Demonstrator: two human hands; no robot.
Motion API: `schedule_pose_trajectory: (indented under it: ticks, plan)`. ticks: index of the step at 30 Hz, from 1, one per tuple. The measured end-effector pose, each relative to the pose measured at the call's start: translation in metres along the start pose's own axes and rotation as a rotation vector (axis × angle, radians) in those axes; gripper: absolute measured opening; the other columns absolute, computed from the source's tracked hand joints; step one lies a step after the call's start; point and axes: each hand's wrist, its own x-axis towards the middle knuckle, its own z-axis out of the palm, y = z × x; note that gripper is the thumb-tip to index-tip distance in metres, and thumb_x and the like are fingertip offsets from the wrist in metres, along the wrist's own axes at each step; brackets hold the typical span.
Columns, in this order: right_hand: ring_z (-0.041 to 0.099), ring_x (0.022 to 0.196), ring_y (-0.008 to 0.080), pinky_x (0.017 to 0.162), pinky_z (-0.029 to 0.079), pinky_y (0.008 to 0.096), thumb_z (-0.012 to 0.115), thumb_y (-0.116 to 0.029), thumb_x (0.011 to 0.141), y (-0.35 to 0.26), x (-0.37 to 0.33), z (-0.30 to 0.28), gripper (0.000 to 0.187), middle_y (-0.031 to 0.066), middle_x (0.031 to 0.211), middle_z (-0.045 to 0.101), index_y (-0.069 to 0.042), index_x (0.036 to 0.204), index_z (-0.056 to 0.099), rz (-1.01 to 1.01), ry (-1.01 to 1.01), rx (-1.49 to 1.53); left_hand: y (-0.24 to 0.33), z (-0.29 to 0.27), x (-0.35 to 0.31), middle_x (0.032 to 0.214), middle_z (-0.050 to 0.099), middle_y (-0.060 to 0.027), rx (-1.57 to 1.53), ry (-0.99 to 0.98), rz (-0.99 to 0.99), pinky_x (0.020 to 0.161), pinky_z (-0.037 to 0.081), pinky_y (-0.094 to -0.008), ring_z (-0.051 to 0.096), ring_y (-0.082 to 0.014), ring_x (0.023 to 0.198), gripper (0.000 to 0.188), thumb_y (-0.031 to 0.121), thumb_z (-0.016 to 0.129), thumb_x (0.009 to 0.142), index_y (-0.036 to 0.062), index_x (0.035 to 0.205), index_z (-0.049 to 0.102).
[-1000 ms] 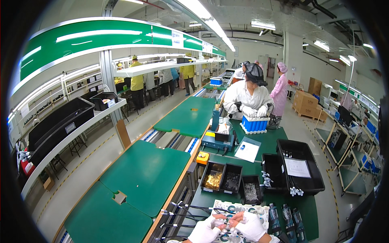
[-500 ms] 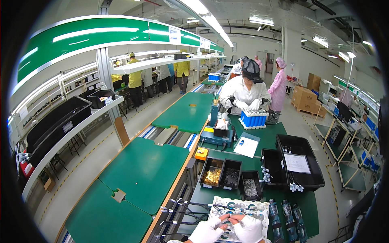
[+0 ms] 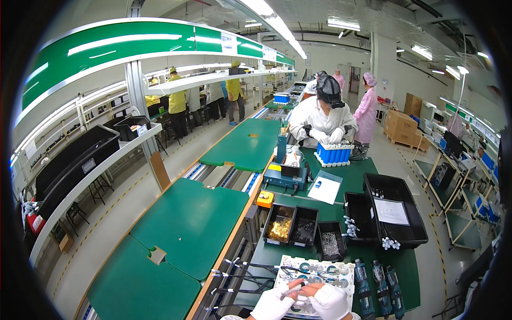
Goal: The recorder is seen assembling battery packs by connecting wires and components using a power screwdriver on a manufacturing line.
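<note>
My left hand (image 3: 273, 303) and my right hand (image 3: 329, 302), both in white gloves with bare fingertips, meet over a white plate-like module (image 3: 341, 266) with round openings and metal strips. Between the left thumb and fingers is a thin black cable end (image 3: 301, 285) with a pale tip. The right fingers are curled against it, and what they pinch is hidden. Several black cables (image 3: 250, 277) with white connectors run off the module's left side.
Black bins hold brass-coloured parts (image 3: 279, 229), dark parts (image 3: 305, 226) and silver screws (image 3: 330, 245). Teal power screwdrivers (image 3: 380, 288) lie at right, below a large black tray (image 3: 416, 234). Across the bench a co-worker (image 3: 322, 117) handles a blue battery pack (image 3: 334, 154).
My hands have shifted slightly and the fingers have turned upward, bringing the black cable end into sight. The co-worker's hands have lowered a little at the blue pack.
</note>
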Motion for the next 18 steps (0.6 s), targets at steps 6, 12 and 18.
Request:
schedule_pose_trajectory:
  ticks: [6,12,18]
  plan:
    - [0.067,0.09,0.027,0.077,0.054,0.035,0.065,-0.009,0.084,0.01,-0.009,0.005,0.018,0.0111,0.097,0.07,-0.006,0.101,0.07,-0.193,0.084,-0.172,0.003,0.005,0.002,0.1,0.073,-0.0061,-0.321,0.1,-0.274,0.077,0.05,-0.0214,0.064,-0.0079,0.084,0.031,0.02,0.071,0.093,0.0015,0.117,0.071]
    - [0.067,0.09,0.0288,0.078,0.054,0.0377,0.062,-0.013,0.087,0.012,-0.016,-0.007,0.02,0.0128,0.097,0.07,-0.005,0.104,0.07,0.113,-0.19,-0.316,-0.013,-0.017,0.003,0.095,0.075,-0.0068,-0.019,0.165,-0.158,0.074,0.052,-0.0218,0.066,-0.0084,0.08,0.029,0.023,0.072,0.092,0.0002,0.11,0.074]
    - [0.066,0.081,0.0255,0.073,0.053,0.0376,0.068,-0.016,0.087,0.021,-0.005,-0.014,0.014,0.0089,0.086,0.069,-0.004,0.093,0.071,-0.144,-0.222,-0.352,-0.042,-0.046,0.015,0.093,0.074,-0.009,0.025,0.264,-0.015,0.073,0.053,-0.0251,0.067,-0.0105,0.079,0.025,0.018,0.075,0.089,-0.002,0.103,0.074]
